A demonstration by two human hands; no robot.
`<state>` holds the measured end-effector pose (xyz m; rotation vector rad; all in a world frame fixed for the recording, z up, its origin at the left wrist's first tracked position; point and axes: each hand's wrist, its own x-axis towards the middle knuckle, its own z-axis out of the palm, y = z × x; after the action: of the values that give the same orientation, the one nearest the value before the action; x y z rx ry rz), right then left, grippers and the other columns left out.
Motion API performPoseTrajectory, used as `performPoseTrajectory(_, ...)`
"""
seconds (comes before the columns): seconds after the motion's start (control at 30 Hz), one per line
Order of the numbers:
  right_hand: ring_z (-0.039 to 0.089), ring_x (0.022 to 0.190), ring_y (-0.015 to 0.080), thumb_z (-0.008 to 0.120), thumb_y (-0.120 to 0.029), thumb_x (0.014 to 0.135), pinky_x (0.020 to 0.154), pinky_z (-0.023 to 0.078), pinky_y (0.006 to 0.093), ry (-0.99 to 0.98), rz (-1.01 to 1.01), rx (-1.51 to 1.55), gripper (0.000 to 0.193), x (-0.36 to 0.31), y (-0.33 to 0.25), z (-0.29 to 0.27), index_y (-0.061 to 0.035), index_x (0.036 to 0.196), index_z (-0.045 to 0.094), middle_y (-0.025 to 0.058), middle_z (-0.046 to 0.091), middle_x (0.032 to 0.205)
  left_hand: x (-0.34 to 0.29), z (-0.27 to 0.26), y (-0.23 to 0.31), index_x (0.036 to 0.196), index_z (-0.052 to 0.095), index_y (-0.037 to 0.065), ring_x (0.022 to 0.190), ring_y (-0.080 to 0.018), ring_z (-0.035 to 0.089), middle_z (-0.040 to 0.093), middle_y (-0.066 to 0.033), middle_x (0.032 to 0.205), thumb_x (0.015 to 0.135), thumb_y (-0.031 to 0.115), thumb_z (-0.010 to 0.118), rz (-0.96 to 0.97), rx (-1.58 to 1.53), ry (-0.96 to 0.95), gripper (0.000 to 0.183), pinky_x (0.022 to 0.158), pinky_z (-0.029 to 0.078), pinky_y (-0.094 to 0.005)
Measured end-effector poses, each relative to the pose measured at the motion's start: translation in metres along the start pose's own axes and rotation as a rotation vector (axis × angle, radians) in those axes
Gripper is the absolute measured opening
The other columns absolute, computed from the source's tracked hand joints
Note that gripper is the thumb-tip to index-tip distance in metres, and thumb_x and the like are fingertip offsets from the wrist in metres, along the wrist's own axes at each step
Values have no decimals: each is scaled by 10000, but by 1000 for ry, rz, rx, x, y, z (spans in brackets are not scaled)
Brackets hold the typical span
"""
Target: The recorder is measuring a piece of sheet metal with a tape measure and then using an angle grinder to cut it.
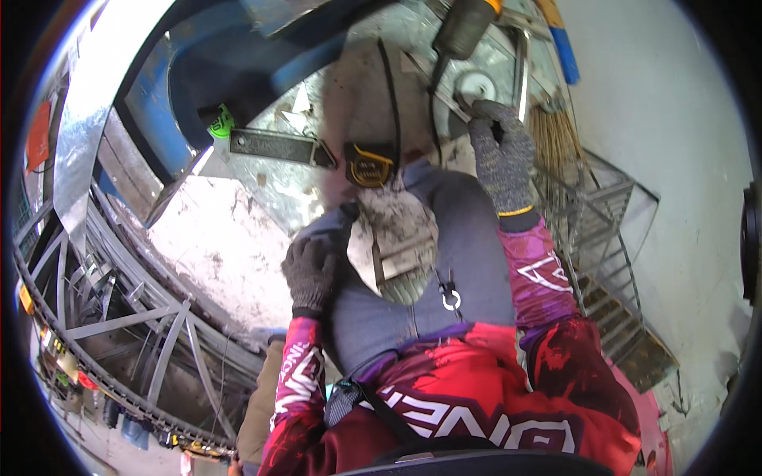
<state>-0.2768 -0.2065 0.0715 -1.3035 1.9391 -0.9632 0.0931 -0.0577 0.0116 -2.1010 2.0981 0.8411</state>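
My left hand (309,274), in a dark grey knit glove, lies on my left thigh near the knee, fingers loosely bent and holding nothing visible. My right hand (504,155), in a grey glove with a yellow cuff edge, reaches forward past my right knee. Its fingers are curled beside a white round disc (476,86); what they grip, if anything, is hidden. Ahead of it lies a dark power tool (467,30) with an orange end and a black cord. Between my knees and the metal sheet (278,186) sits a black and yellow tape measure (371,165).
A flat dark bar-shaped tool (274,147), metal scraps (300,99) and a green round item (222,120) lie ahead. A blue curved container (151,95) stands left, near metal framing (159,333). At right are a straw broom (552,131), a wire rack (611,214) and a wall.
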Motion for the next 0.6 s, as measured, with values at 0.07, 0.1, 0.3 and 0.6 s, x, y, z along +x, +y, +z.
performPoseTrajectory(0.07,640,793,121,647,-97,917,716,517,281,93,-262,-84,217,16,-1,9,-22,1119,673,76,706,918,14,-4,15,980,696,140,1219,-337,487,643,-90,1140,788,339,707,-10,2,-38,277,1030,344,-505)
performPoseTrajectory(0.1,657,858,134,655,-82,916,753,525,286,106,-257,-72,196,24,-3,11,-21,1100,680,98,711,1014,17,-11,24,953,700,164,1245,-337,459,639,-76,1151,780,349,704,-23,20,-102,253,1045,309,-528)
performPoseTrajectory(0.3,671,864,204,634,-15,876,760,533,328,40,-517,77,178,31,-23,40,-9,1049,679,130,698,994,23,-3,28,958,702,178,1208,-343,470,642,-62,1136,748,362,696,-4,116,115,279,1028,312,-507)
performPoseTrajectory(0.6,654,748,286,627,52,826,663,516,362,-170,-632,280,218,-59,-13,61,-36,1022,663,158,640,825,1,20,19,894,712,137,1171,-308,498,661,-55,1054,770,383,672,60,95,378,279,996,323,-484)
